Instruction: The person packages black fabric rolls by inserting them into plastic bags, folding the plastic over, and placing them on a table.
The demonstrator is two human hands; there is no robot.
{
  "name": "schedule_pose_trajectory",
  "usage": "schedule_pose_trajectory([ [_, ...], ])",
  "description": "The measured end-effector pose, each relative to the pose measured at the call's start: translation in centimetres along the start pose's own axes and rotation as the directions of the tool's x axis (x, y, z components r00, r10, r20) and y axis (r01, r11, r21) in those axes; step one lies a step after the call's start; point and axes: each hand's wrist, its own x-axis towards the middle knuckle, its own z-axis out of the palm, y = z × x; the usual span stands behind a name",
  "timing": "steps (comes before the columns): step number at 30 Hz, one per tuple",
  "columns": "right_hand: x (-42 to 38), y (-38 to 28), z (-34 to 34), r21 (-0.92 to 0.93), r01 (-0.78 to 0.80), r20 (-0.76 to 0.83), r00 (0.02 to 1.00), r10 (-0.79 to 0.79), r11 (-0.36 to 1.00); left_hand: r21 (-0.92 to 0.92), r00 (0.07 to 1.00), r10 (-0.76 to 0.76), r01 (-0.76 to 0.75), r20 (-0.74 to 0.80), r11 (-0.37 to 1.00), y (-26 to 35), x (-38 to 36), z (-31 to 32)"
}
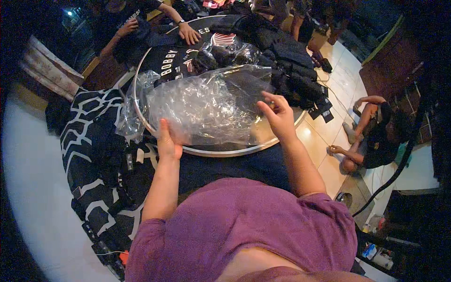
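Observation:
A large clear plastic bag [206, 105] lies crinkled across the near half of a round table [221, 152] with a pale rim. My left hand [169, 141] is at the bag's near left corner, thumb up, its fingers partly behind the plastic. To the right, my right hand [278, 113] is raised beside the bag's right end, thumb and fingers apart, with nothing seen between them. Beyond the bag lies black clothing with white lettering [167, 63], and more crumpled plastic [242, 52] rests on it.
Dark folded garments [293, 66] are piled at the table's right. Across the table, a person's hand [189, 34] rests on the black clothing. Another person [376, 136] sits on the tiled floor at right. A black and white patterned cover [94, 136] is at left.

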Motion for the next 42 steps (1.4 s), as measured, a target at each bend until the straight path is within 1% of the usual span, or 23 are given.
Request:
schedule_pose_trajectory([
  [2,0.3,-0.6,-0.1,-0.294,0.341,-0.127,0.912,-0.390,0.893,0.024,1.000,-0.020,0.020,-0.012,1.000,0.2,-0.2,0.0],
  [6,0.6,-1.8,-0.8,-0.468,0.378,-0.106,0.873,-0.476,0.799,0.029,0.998,0.036,-0.034,-0.055,0.999,0.2,-0.2,0.1],
  [9,0.3,-2.3,-0.2,-0.330,0.375,-0.188,0.873,-0.450,0.866,0.025,0.997,0.068,-0.068,-0.035,0.997,0.0,-0.1,-0.1],
  [13,0.3,-2.2,-0.3,-0.423,0.398,-0.106,0.871,-0.481,0.814,0.023,0.999,0.021,-0.020,-0.046,1.000,0.3,-0.9,0.3],
  [16,0.3,-2.1,-0.4,-0.468,0.415,-0.143,0.836,-0.530,0.780,0.086,0.991,0.135,-0.132,-0.025,0.987,0.3,-1.1,0.6],
  [19,0.2,-1.6,-0.7,-0.323,0.374,-0.185,0.876,-0.446,0.869,0.097,0.978,0.209,-0.207,-0.009,0.973,0.5,-1.2,0.6],
  [21,0.5,-1.2,-1.0,0.035,0.102,-0.131,0.987,-0.097,0.994,0.124,0.983,0.182,-0.179,-0.009,0.976,1.0,-1.1,0.1],
  [23,0.3,-2.5,-1.6,0.126,0.020,-0.081,0.997,-0.009,0.992,0.137,0.979,0.204,-0.200,-0.015,0.970,1.4,-0.9,-0.2],
  [24,0.2,-3.0,-1.8,0.448,-0.162,0.082,0.987,0.140,0.879,0.148,0.974,0.227,-0.221,-0.023,0.964,1.5,-0.9,-0.3],
  [25,0.2,-3.4,-2.1,0.680,-0.358,0.283,0.933,0.221,0.640,0.146,0.973,0.228,-0.222,-0.024,0.964,1.5,-0.8,-0.5],
  [26,0.4,-3.4,-2.8,0.733,-0.450,0.458,0.881,0.120,0.511,0.111,0.977,0.211,-0.209,-0.002,0.972,1.6,-0.7,-0.6],
  [27,0.5,-3.0,-3.0,0.732,-0.450,0.459,0.881,0.118,0.512,0.076,0.980,0.196,-0.197,0.021,0.977,1.8,-0.7,-0.5],
  [29,0.6,-1.7,-2.8,0.620,-0.394,0.683,0.697,-0.219,0.678,0.056,0.980,0.190,-0.194,0.066,0.979,1.8,-1.3,0.2],
  [30,0.6,-1.5,-2.0,0.386,-0.146,0.625,0.767,-0.142,0.911,0.041,0.977,0.182,-0.187,0.110,0.982,1.9,-1.6,0.4],
  [31,0.4,-1.4,-0.7,0.142,-0.119,0.590,0.808,0.013,0.983,0.039,0.977,0.184,-0.189,0.106,0.981,1.5,-1.5,0.0],
  [33,0.1,-0.5,0.9,0.019,0.127,0.581,0.806,-0.114,0.992,0.067,0.985,0.089,-0.099,0.145,0.993,0.8,-1.3,-0.5],
  [34,-1.2,-2.8,1.8,0.169,0.160,0.534,0.815,-0.227,0.973,0.067,0.986,0.090,-0.101,0.141,0.993,0.7,-1.5,-0.3],
  [35,-1.0,-1.4,2.2,0.052,0.095,0.589,0.801,-0.107,0.994,0.116,0.968,0.104,-0.133,0.229,0.984,0.4,-1.8,0.1],
  [37,-0.7,-1.0,3.2,0.112,-0.410,0.699,0.680,0.221,0.905,0.163,0.943,0.112,-0.169,0.313,0.972,0.3,-2.1,0.1],
  [38,-0.9,-0.2,3.6,0.111,-0.411,0.703,0.677,0.221,0.905,0.217,0.942,0.133,-0.205,0.307,0.954,0.0,-2.0,-0.3],
  [40,-1.2,0.8,4.6,0.397,-0.610,0.751,0.646,0.139,0.686,0.270,0.942,0.158,-0.241,0.296,0.932,0.5,-2.3,-0.1],
  [41,-1.5,0.9,4.9,0.393,-0.613,0.756,0.640,0.139,0.685,0.570,0.955,0.115,-0.256,0.272,0.780,1.1,-2.7,0.0],
  [42,-2.0,-0.2,5.2,0.388,-0.660,0.770,0.616,0.167,0.643,0.699,0.963,0.099,-0.251,0.250,0.670,1.1,-3.1,0.2],
])
